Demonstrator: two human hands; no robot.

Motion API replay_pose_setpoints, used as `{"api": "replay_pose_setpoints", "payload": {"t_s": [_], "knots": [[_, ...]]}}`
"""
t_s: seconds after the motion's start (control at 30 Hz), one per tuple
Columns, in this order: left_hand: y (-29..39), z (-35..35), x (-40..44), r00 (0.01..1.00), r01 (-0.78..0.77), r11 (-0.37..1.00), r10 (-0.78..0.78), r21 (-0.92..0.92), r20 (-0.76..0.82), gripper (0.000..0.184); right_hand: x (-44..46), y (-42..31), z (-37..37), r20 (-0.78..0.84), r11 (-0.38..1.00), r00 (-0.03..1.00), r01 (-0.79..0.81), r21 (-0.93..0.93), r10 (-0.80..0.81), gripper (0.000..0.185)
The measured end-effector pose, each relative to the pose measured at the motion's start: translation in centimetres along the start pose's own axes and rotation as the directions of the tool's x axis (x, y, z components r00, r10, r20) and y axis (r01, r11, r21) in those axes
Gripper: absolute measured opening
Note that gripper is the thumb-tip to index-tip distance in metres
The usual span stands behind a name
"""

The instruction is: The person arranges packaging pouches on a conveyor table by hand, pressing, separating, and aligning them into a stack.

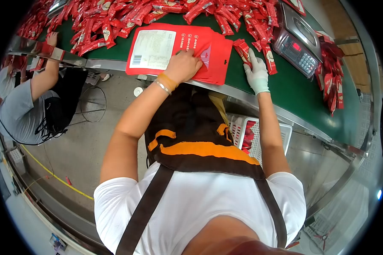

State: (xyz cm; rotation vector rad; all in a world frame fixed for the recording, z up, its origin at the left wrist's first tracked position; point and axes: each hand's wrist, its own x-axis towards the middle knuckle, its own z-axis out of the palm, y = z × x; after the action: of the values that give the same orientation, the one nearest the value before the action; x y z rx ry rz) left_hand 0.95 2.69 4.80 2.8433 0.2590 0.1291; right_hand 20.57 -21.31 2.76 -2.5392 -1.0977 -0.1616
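My bare left hand point(183, 66) rests on a stack of flat red pouches point(218, 55) at the table's near edge, its fingers curled against the top pouch. Whatever lies beneath those fingers is hidden. The top pouch shows a white label with a barcode. To the right of the stack, my right hand point(257, 73), in a white glove, has its fingers and thumb around the lower end of a small red packet point(242, 50). Another red packet point(269, 58) lies just right of the glove. Many more packets point(110, 21) are heaped along the far side.
A digital scale point(297, 44) stands at the right on the green table point(336, 123), with more red packets point(331, 83) beyond it. Below the table edge is a white basket point(285, 138) holding red items. A co-worker point(19, 108) is at the left, one hand by the heap.
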Motion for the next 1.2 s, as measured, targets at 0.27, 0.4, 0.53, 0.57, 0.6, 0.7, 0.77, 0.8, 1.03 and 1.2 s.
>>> {"api": "replay_pose_setpoints", "payload": {"t_s": [0.27,0.4,0.53,0.57,0.6,0.7,0.77,0.8,1.03,1.2], "knots": [[1.7,0.6,7.7,0.939,0.313,0.949,-0.315,0.031,0.136,0.041,0.5,-0.7,-0.7,0.071,0.992,0.990,-0.124,0.026,0.122,0.066],[2.3,-0.1,4.5,0.928,0.318,0.900,-0.360,-0.298,-0.098,0.056,0.1,-2.4,-1.5,0.007,0.975,0.995,-0.098,0.197,0.099,0.064],[2.3,1.6,1.9,0.812,0.291,0.812,-0.489,-0.506,-0.319,0.042,-0.1,-8.2,-2.8,0.078,0.923,0.987,0.099,0.373,-0.137,0.059],[2.1,2.1,1.6,0.825,0.259,0.823,-0.461,-0.506,-0.327,0.034,0.2,-8.7,-2.5,0.137,0.936,0.966,0.168,0.308,-0.218,0.058],[1.9,2.5,1.7,0.835,0.224,0.833,-0.432,-0.506,-0.342,0.027,0.1,-8.9,-2.0,0.146,0.935,0.957,0.201,0.293,-0.251,0.057],[1.3,3.1,1.8,0.787,0.099,0.776,-0.445,-0.623,-0.428,0.021,0.2,-7.7,-0.9,0.169,0.911,0.913,0.323,0.257,-0.372,0.058],[3.1,1.0,1.3,0.872,0.019,0.879,-0.248,-0.477,-0.422,0.020,1.3,-8.9,-1.2,0.184,0.886,0.882,0.382,0.265,-0.435,0.052],[3.8,1.9,2.1,0.827,-0.075,0.896,-0.190,-0.438,-0.529,0.018,2.2,-9.7,-0.8,0.270,0.878,0.837,0.433,0.204,-0.475,0.049],[8.0,-0.1,3.9,0.850,-0.290,0.825,-0.011,-0.485,-0.527,0.020,6.4,-10.8,5.5,0.399,0.825,0.767,0.286,0.488,-0.502,0.035],[-2.3,-3.6,7.3,0.982,-0.017,0.988,-0.013,-0.156,-0.186,0.041,7.6,-11.2,6.9,0.375,0.799,0.795,0.215,0.561,-0.477,0.034]]}}
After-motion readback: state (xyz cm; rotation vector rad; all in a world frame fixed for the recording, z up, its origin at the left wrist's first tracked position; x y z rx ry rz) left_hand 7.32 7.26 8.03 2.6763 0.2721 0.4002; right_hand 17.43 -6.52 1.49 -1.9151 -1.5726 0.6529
